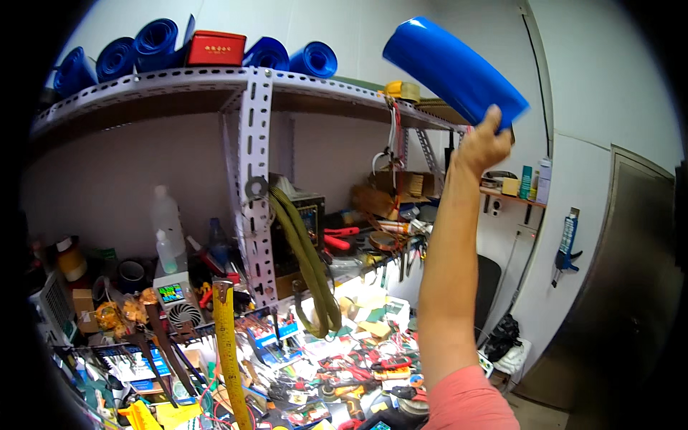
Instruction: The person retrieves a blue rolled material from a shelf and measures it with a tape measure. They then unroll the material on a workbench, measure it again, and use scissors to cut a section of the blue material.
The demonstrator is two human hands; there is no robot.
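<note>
My right hand (484, 142) is raised high at the upper right and grips the lower end of a blue roll of flat plastic tubing (453, 69). The roll tilts up and to the left, level with the top shelf (179, 82) of a grey slotted metal rack. Several more blue rolls (154, 44) lie side by side on that shelf, with a red box (215, 48) among them. My left hand is out of view.
A cluttered workbench (308, 358) below holds pliers, bottles, small boxes and wires. A yellow tape measure blade (228, 344) stands up in front. An olive strap (308, 265) hangs from the rack post. A grey door (616, 287) is at right, a caulking gun (566, 247) hangs on the wall.
</note>
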